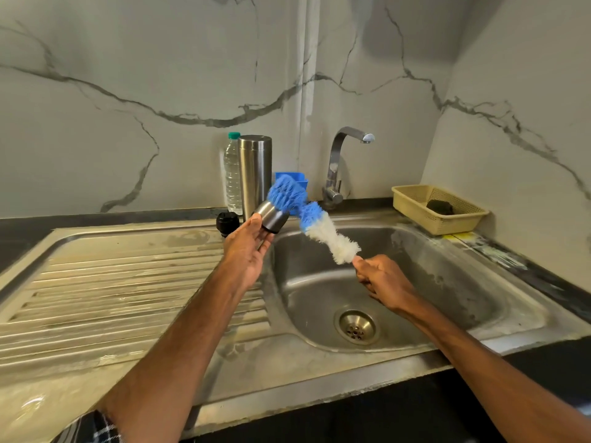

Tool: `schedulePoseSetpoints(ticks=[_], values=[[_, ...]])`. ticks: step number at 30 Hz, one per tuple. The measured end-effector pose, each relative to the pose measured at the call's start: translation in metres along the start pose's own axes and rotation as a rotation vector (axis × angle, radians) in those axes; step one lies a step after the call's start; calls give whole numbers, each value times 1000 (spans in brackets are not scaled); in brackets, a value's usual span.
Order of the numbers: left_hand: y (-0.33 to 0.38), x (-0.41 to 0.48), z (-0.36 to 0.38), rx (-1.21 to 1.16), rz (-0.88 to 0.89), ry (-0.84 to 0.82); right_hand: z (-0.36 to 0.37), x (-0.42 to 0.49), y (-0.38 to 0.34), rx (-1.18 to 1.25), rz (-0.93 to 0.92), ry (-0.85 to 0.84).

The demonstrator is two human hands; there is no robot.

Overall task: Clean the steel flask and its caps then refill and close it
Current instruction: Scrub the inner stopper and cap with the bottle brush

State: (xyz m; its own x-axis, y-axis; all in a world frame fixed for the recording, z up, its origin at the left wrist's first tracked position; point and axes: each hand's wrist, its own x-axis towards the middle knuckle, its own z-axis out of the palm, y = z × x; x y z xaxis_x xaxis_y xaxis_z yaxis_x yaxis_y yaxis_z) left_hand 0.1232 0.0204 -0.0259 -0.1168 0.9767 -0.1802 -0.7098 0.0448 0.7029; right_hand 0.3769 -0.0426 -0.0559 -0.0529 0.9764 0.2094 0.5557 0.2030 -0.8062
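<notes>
Left hand (248, 247) holds the steel cap (272, 219) between thumb and fingertips, tilted, over the left edge of the sink (447, 282). Right hand (380, 276) is fisted round the bottle brush (323, 235) handle, with the blue bristle end bent against the cap's mouth. Steel flask (255, 174) stands upright by the back wall, beside a plastic water bottle (232, 174). Black inner cap (227, 223) sits just in front.

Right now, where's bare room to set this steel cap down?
The ribbed draining board left of the basin is bare up to the black cap. Basin floor around the drain is free. Crowded along the back: bottle, flask, blue tub, tap.
</notes>
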Motion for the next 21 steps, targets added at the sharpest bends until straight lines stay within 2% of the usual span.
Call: schedulePoseSetpoints(ticks=[9, 21], values=[[1, 2, 0, 4, 5, -23, 4, -1, 3, -55, -17, 70], [0, 3, 0, 33, 0, -16, 6, 2, 6, -74, -42, 51]])
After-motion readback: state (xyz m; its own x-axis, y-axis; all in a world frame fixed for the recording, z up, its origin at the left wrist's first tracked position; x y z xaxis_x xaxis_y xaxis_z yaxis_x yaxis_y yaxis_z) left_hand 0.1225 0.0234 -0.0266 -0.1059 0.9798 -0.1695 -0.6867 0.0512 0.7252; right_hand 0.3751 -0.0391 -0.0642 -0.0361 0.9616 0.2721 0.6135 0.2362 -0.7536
